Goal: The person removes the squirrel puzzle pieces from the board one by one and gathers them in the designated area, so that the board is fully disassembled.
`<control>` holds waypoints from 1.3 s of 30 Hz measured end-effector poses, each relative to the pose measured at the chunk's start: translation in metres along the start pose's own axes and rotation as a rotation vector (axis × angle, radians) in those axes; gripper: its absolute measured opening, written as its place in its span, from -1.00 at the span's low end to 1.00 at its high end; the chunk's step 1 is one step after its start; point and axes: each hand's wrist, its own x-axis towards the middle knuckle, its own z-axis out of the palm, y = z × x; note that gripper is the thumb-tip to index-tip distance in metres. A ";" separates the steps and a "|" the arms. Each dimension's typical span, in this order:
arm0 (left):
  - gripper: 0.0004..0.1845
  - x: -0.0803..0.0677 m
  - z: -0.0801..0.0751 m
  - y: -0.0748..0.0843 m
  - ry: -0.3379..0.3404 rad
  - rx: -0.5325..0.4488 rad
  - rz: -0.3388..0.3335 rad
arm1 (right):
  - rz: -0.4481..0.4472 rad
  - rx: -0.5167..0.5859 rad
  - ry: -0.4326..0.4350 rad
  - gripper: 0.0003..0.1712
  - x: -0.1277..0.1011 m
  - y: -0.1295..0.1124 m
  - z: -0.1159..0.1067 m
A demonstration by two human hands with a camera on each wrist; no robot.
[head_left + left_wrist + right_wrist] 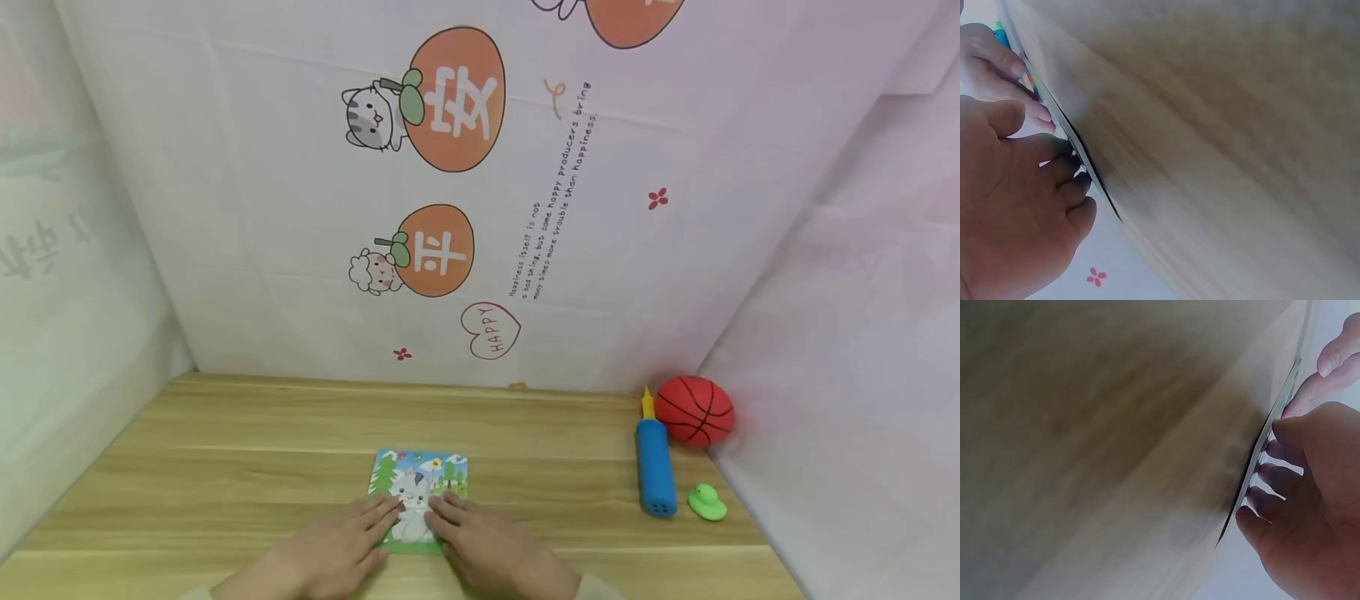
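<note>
A small picture board (420,479) with a white cat and green trees lies flat on the wooden table (225,450), near the front edge. My left hand (352,533) rests on its lower left part, fingers spread and fairly straight. My right hand (480,533) rests on its lower right part the same way. In the left wrist view my left hand (1035,187) touches the thin board edge (1085,169) with its fingertips. In the right wrist view my right hand (1297,506) presses its fingertips against the board edge (1260,456).
At the right end of the table lie a blue hand pump (654,467) with a yellow tip, a red basketball (693,410) against the wall, and a small green duck toy (707,502). Printed cloth walls enclose the table on three sides.
</note>
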 end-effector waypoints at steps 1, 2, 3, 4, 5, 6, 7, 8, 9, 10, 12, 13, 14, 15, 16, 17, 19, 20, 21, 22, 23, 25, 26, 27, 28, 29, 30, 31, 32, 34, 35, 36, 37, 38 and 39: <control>-0.32 -0.001 0.000 0.000 -0.001 0.008 0.000 | -0.007 -0.003 0.005 -0.41 0.000 -0.001 0.000; -0.32 -0.003 0.001 0.000 -0.001 0.016 0.001 | -0.014 0.000 0.008 -0.41 0.000 -0.003 0.001; -0.32 -0.004 0.002 -0.001 0.001 0.028 0.004 | -0.022 -0.001 0.010 -0.41 0.001 -0.004 0.001; -0.33 -0.006 0.002 -0.001 0.007 0.040 0.012 | -0.031 -0.001 0.015 -0.41 0.001 -0.005 0.001; -0.33 -0.007 0.004 -0.001 0.013 0.049 0.018 | -0.034 -0.003 0.018 -0.41 0.002 -0.006 0.002; -0.33 -0.008 0.005 -0.002 0.022 0.060 0.026 | -0.038 -0.008 0.023 -0.41 0.002 -0.006 0.002; -0.33 -0.010 0.007 -0.002 0.033 0.076 0.035 | -0.044 -0.010 0.030 -0.41 0.003 -0.007 0.003; -0.33 -0.011 0.008 -0.003 0.041 0.085 0.043 | -0.055 -0.012 0.042 -0.42 0.003 -0.009 0.003; -0.32 -0.013 0.010 -0.004 0.050 0.099 0.052 | -0.066 -0.017 0.053 -0.42 0.003 -0.010 0.003; -0.32 -0.014 0.012 -0.005 0.061 0.116 0.067 | -0.075 -0.022 0.062 -0.42 0.003 -0.011 0.004; -0.32 -0.017 0.015 -0.007 0.058 0.122 0.082 | -0.103 -0.036 0.088 -0.42 0.002 -0.014 0.005; -0.32 -0.018 0.016 -0.008 0.051 0.110 0.084 | -0.118 -0.040 0.099 -0.42 0.002 -0.015 0.005; -0.32 -0.020 0.017 -0.009 0.041 0.091 0.085 | -0.132 -0.047 0.106 -0.42 0.002 -0.017 0.005; -0.32 -0.021 0.018 -0.010 0.034 0.079 0.087 | -0.139 -0.053 0.106 -0.42 0.002 -0.018 0.006; -0.32 -0.023 0.019 -0.010 0.029 0.062 0.086 | -0.150 -0.062 0.105 -0.42 0.002 -0.019 0.006; -0.33 -0.024 0.020 -0.010 0.023 0.046 0.086 | -0.158 -0.066 0.102 -0.41 0.002 -0.019 0.006; -0.34 -0.027 0.022 -0.010 0.033 0.042 0.093 | -0.168 -0.073 0.086 -0.41 0.001 -0.021 0.005; -0.34 -0.028 0.024 -0.010 0.046 0.059 0.104 | -0.171 -0.078 0.078 -0.40 0.000 -0.021 0.005; -0.35 -0.029 0.025 -0.011 0.056 0.074 0.112 | -0.174 -0.073 0.068 -0.40 0.000 -0.021 0.004; -0.35 -0.030 0.027 -0.011 0.067 0.092 0.123 | -0.179 -0.068 0.065 -0.40 -0.001 -0.022 0.004; -0.35 -0.030 0.028 -0.012 0.082 0.117 0.137 | -0.184 -0.059 0.066 -0.40 -0.001 -0.022 0.004; -0.34 -0.031 0.031 -0.013 0.091 0.152 0.152 | -0.202 -0.061 0.078 -0.40 -0.002 -0.022 0.003; -0.34 -0.032 0.032 -0.014 0.094 0.171 0.165 | -0.215 -0.068 0.090 -0.41 -0.003 -0.023 0.004; -0.32 -0.033 0.033 -0.014 0.092 0.185 0.174 | -0.228 -0.075 0.102 -0.41 -0.003 -0.023 0.004; -0.31 -0.034 0.033 -0.014 0.090 0.198 0.183 | -0.242 -0.089 0.112 -0.41 -0.003 -0.024 0.004; -0.30 -0.035 0.033 -0.014 0.086 0.207 0.189 | -0.252 -0.101 0.120 -0.38 -0.003 -0.025 0.004; -0.28 -0.036 0.032 -0.014 0.072 0.208 0.190 | -0.260 -0.110 0.124 -0.35 -0.003 -0.026 0.004; -0.26 -0.037 0.031 -0.014 0.058 0.206 0.190 | -0.265 -0.113 0.125 -0.32 -0.003 -0.027 0.004; -0.24 -0.037 0.030 -0.013 0.047 0.207 0.188 | -0.262 -0.094 0.118 -0.30 -0.002 -0.028 0.003; -0.25 -0.037 0.026 -0.011 0.023 0.199 0.170 | -0.242 -0.054 0.107 -0.29 -0.002 -0.031 0.001; -0.27 -0.037 0.023 -0.010 0.022 0.200 0.158 | -0.225 -0.037 0.111 -0.31 -0.001 -0.031 -0.001; -0.29 -0.036 0.020 -0.008 0.025 0.194 0.143 | -0.213 -0.021 0.126 -0.35 0.000 -0.032 -0.003; -0.30 -0.036 0.016 -0.006 0.040 0.203 0.130 | -0.198 -0.006 0.142 -0.38 0.001 -0.032 -0.005; -0.32 -0.035 0.013 -0.005 0.063 0.205 0.118 | -0.179 0.014 0.163 -0.41 0.003 -0.032 -0.007; -0.33 -0.034 0.009 -0.003 0.091 0.207 0.105 | -0.162 0.027 0.192 -0.43 0.005 -0.032 -0.009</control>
